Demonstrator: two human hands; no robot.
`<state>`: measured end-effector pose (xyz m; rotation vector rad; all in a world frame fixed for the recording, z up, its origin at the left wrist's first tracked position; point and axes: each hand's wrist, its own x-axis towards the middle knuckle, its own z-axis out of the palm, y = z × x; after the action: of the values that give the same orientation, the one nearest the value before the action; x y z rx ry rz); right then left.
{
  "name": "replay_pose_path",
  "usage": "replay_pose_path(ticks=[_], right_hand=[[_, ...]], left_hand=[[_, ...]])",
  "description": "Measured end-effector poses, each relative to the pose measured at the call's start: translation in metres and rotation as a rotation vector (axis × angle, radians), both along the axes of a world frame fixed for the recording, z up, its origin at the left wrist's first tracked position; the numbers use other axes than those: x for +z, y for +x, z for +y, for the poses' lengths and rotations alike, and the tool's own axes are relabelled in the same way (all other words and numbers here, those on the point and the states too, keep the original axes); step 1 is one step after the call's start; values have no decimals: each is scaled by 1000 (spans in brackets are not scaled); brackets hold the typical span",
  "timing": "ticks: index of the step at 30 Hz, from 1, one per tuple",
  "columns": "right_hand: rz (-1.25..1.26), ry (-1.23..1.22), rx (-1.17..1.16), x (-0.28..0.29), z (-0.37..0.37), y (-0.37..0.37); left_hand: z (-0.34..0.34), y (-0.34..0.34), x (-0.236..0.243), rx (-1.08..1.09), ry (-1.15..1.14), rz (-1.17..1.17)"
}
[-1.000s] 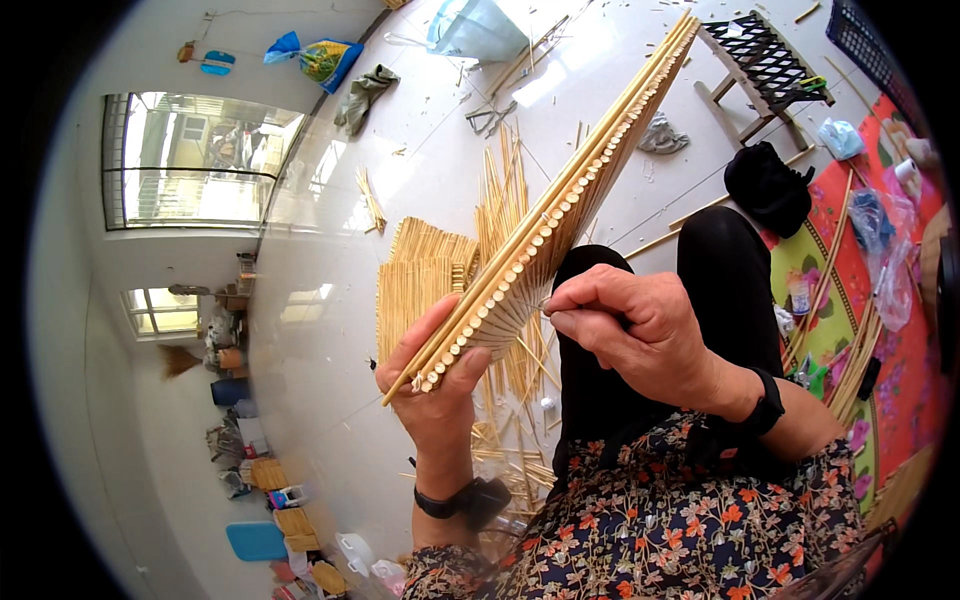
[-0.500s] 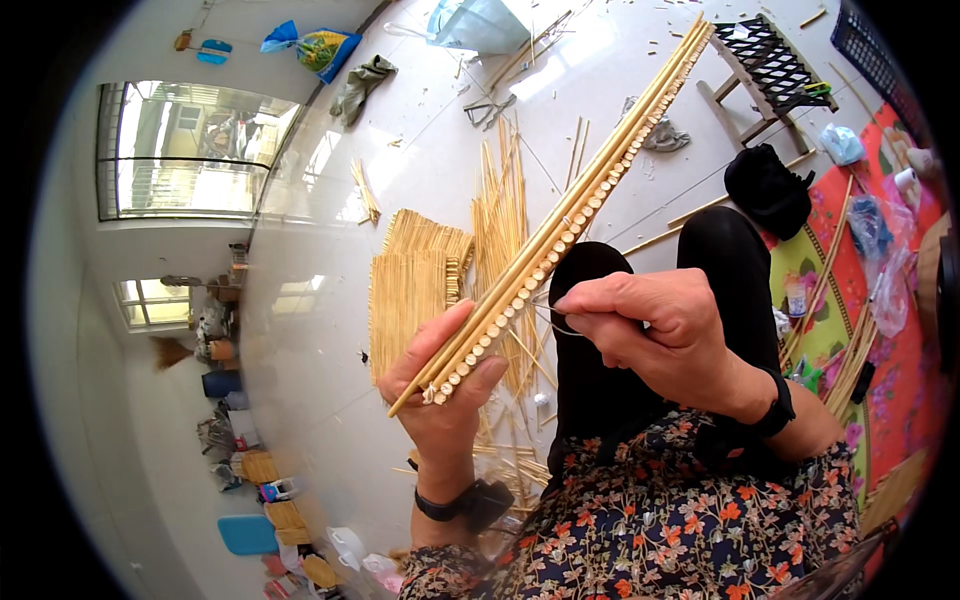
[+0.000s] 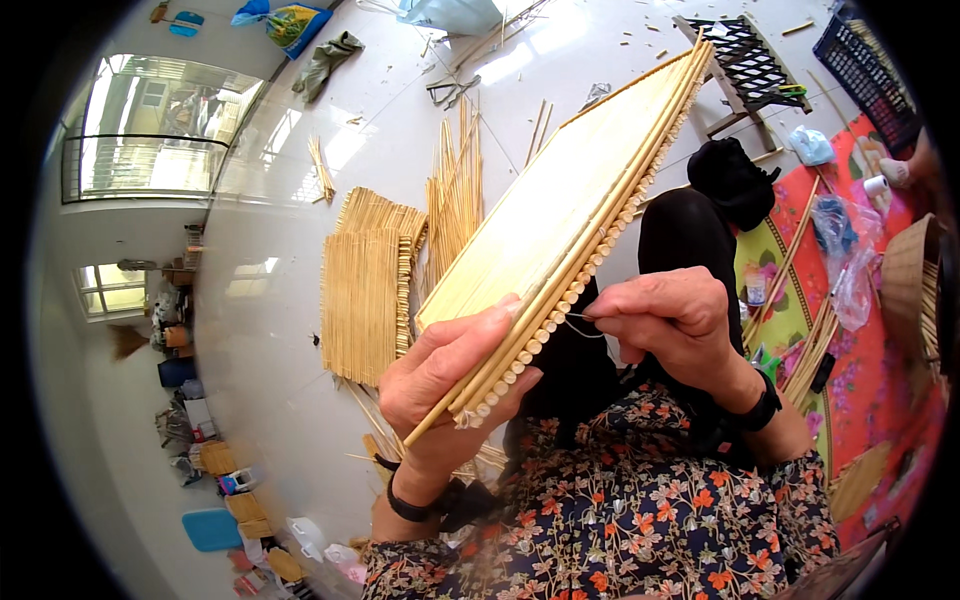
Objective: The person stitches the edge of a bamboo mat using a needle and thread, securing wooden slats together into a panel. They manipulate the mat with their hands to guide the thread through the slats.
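Note:
A panel of pale reed sticks slants across the middle, its row of round cut ends facing me and to the right. My left hand grips its near lower corner, thumb on the flat face and fingers underneath. A single stick pokes out past that corner. Close to the middle of the cut-end edge, my right hand is closed in a pinch on a thin pale thread, which loops toward the sticks. Whether a needle is in the pinch cannot be seen.
Stacked reed panels and loose sticks lie on the tiled floor to the left. Far right stand a folding stool and a dark basket. A black cap lies beside a flowered red mat; a woven basket sits there.
The panel has tilted from nearly edge-on, so its broad flat face now shows. My left thumb has come onto that face. My right hand stays pinched by the edge, and the whole view has shifted.

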<state>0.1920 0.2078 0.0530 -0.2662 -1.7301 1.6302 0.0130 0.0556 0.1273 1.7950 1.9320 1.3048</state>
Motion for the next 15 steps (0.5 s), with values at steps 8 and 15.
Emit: replay_pose_path(ticks=[8,15], right_hand=[[-19,-213,29,5,-10,3],[71,-99,-5,21,-13,-27]], left_hand=[[-5,-15,-8,167,36,-165],[-7,-23,-5,276,61,-357]])
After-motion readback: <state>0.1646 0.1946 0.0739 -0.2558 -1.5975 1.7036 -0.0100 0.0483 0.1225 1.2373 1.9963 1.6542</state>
